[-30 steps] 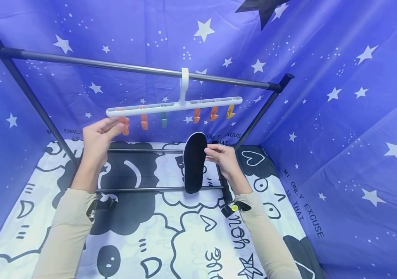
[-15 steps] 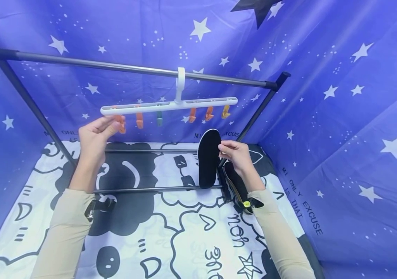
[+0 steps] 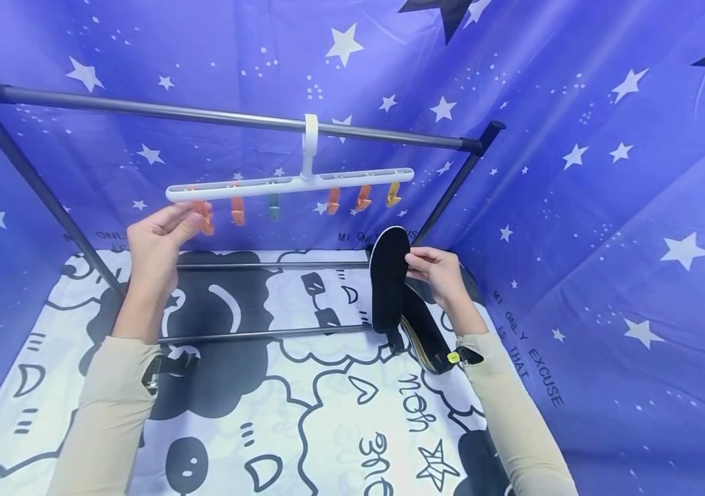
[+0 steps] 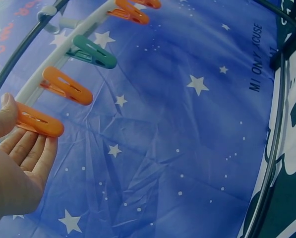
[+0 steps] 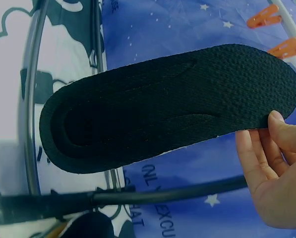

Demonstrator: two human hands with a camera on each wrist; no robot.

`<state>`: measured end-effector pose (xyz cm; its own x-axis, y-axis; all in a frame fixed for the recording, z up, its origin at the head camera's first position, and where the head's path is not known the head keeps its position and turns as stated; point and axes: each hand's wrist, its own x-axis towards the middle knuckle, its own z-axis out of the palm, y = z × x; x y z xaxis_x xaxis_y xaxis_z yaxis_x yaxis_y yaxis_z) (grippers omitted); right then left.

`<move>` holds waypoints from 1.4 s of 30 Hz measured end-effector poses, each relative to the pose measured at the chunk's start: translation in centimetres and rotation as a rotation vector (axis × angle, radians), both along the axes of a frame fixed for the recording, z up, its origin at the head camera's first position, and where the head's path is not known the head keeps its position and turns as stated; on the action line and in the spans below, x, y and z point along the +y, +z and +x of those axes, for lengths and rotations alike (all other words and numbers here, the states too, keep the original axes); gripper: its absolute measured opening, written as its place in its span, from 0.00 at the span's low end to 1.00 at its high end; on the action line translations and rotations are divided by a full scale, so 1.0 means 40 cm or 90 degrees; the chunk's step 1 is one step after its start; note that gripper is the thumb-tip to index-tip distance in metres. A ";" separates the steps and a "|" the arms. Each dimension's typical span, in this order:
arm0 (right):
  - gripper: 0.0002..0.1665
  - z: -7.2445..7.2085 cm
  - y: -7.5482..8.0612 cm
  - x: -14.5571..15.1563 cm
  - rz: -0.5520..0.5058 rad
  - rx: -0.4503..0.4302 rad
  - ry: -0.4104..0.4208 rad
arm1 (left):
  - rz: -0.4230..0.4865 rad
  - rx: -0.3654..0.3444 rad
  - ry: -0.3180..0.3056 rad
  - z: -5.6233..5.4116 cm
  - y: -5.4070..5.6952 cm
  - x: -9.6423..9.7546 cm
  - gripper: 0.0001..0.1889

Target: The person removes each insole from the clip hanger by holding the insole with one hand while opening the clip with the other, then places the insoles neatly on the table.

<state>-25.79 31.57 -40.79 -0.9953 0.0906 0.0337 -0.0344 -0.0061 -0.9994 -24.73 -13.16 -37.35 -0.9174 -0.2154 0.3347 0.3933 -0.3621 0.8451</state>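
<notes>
A white clip hanger (image 3: 241,189) hangs by its hook from a dark rail, with orange, green and yellow clips along its bar. My left hand (image 3: 157,241) pinches the leftmost orange clip (image 4: 41,120) between thumb and fingers; that clip holds nothing. In my right hand (image 3: 442,272) is a black insole (image 5: 167,109), pinched by its edge near the toe end, thumb on the dark face. The insole stands upright, toe end up, below the yellow clip (image 3: 393,195) in the head view. Behind it lies another black insole (image 3: 425,324) with a tan edge, partly hidden.
The rack's top rail (image 3: 160,111) crosses above the hanger, and its side posts (image 3: 30,172) slope down to low rails (image 3: 278,334). A black-and-white cartoon cloth (image 3: 303,427) covers the surface underneath. Purple star-printed curtains (image 3: 606,227) close in the back and sides.
My right hand has carried the insole to the right, uncovering the second insole behind it. The left hand keeps its pinch on the end clip. The whole scene has shifted slightly left in view.
</notes>
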 end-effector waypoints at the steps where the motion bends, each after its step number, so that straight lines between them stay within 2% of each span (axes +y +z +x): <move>1: 0.21 -0.001 0.000 0.005 0.002 -0.001 -0.003 | 0.003 0.000 0.001 0.000 0.000 -0.001 0.10; 17: 0.18 0.009 0.018 0.087 0.094 -0.034 -0.031 | 0.024 -0.030 0.005 0.002 -0.005 0.003 0.12; 24: 0.04 0.013 0.023 0.116 0.142 -0.040 -0.039 | 0.028 -0.026 0.002 0.002 -0.007 0.004 0.12; 33: 0.17 0.011 0.009 0.150 0.231 -0.093 -0.055 | 0.037 -0.028 -0.005 0.002 -0.011 0.007 0.11; 42: 0.21 0.006 -0.018 0.177 0.266 -0.138 -0.056 | 0.031 -0.027 -0.003 0.000 -0.018 0.009 0.11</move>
